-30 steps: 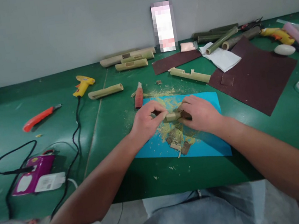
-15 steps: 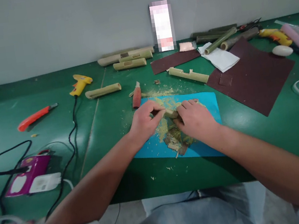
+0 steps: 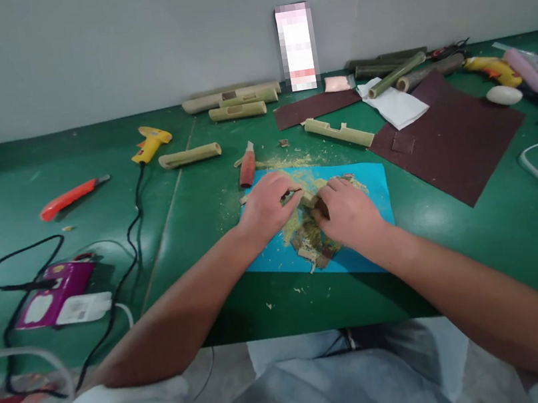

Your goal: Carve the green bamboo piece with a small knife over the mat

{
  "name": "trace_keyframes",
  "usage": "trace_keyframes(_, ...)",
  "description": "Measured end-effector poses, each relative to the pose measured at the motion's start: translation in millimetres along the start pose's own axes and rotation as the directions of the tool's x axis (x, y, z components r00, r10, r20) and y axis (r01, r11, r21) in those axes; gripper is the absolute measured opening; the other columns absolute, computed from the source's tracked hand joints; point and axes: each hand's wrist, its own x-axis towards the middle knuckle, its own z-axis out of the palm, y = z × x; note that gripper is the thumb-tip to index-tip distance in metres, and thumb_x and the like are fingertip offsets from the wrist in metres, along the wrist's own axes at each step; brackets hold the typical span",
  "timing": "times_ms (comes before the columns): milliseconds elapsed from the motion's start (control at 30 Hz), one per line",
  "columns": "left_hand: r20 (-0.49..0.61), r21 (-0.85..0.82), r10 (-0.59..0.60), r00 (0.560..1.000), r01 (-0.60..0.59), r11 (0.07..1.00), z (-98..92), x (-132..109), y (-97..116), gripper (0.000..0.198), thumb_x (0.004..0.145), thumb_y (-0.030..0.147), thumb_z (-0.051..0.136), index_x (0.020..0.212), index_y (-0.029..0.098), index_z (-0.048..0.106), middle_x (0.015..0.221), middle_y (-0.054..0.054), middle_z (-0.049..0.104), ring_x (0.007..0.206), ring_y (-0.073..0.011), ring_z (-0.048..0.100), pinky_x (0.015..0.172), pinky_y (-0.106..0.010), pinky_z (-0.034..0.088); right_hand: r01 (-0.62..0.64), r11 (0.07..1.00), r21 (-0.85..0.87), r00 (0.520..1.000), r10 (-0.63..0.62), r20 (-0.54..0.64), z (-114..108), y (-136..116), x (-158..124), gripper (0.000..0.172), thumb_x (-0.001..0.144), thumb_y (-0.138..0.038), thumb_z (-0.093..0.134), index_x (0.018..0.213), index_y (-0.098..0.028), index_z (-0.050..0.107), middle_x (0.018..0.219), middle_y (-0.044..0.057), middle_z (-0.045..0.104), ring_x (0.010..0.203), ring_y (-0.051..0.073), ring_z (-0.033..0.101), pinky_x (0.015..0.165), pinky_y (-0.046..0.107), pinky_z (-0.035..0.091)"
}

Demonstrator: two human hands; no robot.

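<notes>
One short pale bamboo piece, right hand grasping it and hiding part, left hand adjacent, hold unclear, one blue rectangular sheet beneath, two yellow plastic glue guns.

Open green tabletop separates a person's left hand from a thin black glue-gun cord; a red-handled knife crowds that hand's far side, while a notched pale bamboo tube bars the way beyond the right hand.
</notes>
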Motion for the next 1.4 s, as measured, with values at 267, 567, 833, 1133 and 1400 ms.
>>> trace_keyframes(267, -0.023, -0.008, 0.036, 0.999, -0.036, 0.999, -4.0, -9, -5, 0.018, 0.098, 0.027, 0.059, 0.095, 0.02, 0.076, 0.098, -0.008, 0.075, 0.096, -0.0217, 0.069, 0.091, -0.037, 0.055, 0.024, 0.999, -0.039, 0.999, -0.026, -0.044, 1, -1, -2, 0.01, 0.092, -0.026, 0.057, 0.084, -0.021, 0.061, 0.092, 0.013, 0.066, 0.092, 0.029, 0.061, 0.075, 0.041, 0.047)
trace_keyframes(567, -0.083, 0.076, 0.081, 0.993, -0.075, 0.994, 3.4, -5, 0, 0.02, 0.099, 0.023, 0.056, 0.088, 0.018, 0.072, 0.089, -0.007, 0.073, 0.089, -0.0209, 0.068, 0.082, -0.037, 0.056, 0.044, 0.993, -0.11, 0.999, -0.042, 0.021, -2, -7, 0, 0.017, 0.096, -0.024, 0.05, 0.09, -0.018, 0.065, 0.096, 0.013, 0.066, 0.096, 0.028, 0.059, 0.079, 0.039, 0.044)
trace_keyframes(833, -0.053, 0.17, 0.111, 0.992, -0.101, 0.98, 4.3, -8, 6, 0.021, 0.099, 0.02, 0.055, 0.084, 0.017, 0.069, 0.086, -0.008, 0.07, 0.086, -0.0204, 0.066, 0.078, -0.035, 0.054, 0.045, 0.996, -0.074, 0.999, -0.045, 0.0, 1, -1, -1, 0.018, 0.096, -0.026, 0.052, 0.087, -0.017, 0.065, 0.092, 0.013, 0.064, 0.094, 0.028, 0.059, 0.079, 0.04, 0.044)
trace_keyframes(1133, -0.053, 0.196, 0.138, 0.989, -0.125, 0.973, 6.8, -4, 10, 0.024, 0.099, 0.018, 0.052, 0.081, 0.018, 0.067, 0.083, -0.006, 0.067, 0.083, -0.0193, 0.063, 0.075, -0.034, 0.052, 0.08, 0.99, -0.118, 0.995, -0.086, -0.046, 4, -3, -2, 0.019, 0.096, -0.025, 0.05, 0.084, -0.02, 0.064, 0.09, 0.012, 0.064, 0.09, 0.027, 0.058, 0.076, 0.04, 0.044)
trace_keyframes(1400, -0.042, 0.224, 0.124, 0.991, -0.112, 0.968, 6.6, -8, 14, 0.023, 0.098, 0.017, 0.051, 0.081, 0.017, 0.067, 0.082, -0.007, 0.067, 0.08, -0.0195, 0.062, 0.074, -0.035, 0.051, 0.073, 0.991, -0.114, 0.997, -0.072, 0.014, 1, -7, -1, 0.019, 0.096, -0.026, 0.052, 0.086, -0.017, 0.066, 0.09, 0.014, 0.064, 0.09, 0.028, 0.057, 0.077, 0.04, 0.043)
